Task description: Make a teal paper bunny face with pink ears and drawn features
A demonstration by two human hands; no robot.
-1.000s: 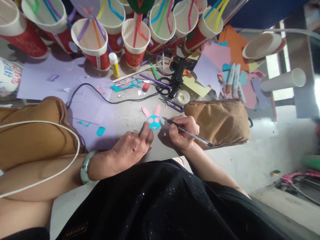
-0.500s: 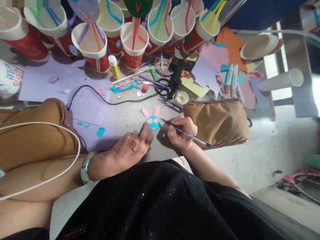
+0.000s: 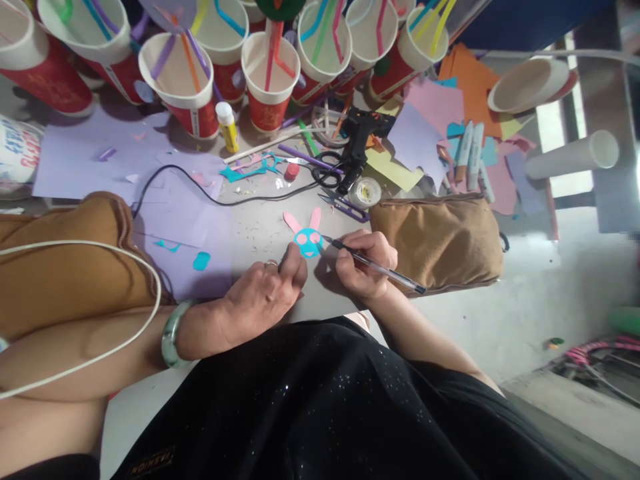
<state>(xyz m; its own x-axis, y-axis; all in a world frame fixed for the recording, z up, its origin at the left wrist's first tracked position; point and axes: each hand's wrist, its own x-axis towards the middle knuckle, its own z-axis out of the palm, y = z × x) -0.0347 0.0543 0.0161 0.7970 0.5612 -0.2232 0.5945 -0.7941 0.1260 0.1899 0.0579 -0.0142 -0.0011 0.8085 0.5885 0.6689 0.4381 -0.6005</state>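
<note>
A paper rabbit with a round blue face, pink ears, pink eye patches and a small pink piece below lies flat on the grey table. My left hand rests at its lower left, fingers curled together, the fingertips pinning the face's edge. Between the fingers of my right hand is a clear-barrelled black pen. The pen's tip points left, at the face's right side near the right eye patch; whether it touches the paper I cannot tell.
Red-and-white paper cups with straws line the back. Behind the rabbit lie a black glue gun, scissors, a glue stick and a tape roll. Brown pouches flank me, one at right. Purple paper lies left.
The view has shifted slightly. Both hands keep nearly the same pose around the rabbit, with the pen's tip still by the right side of the face.
</note>
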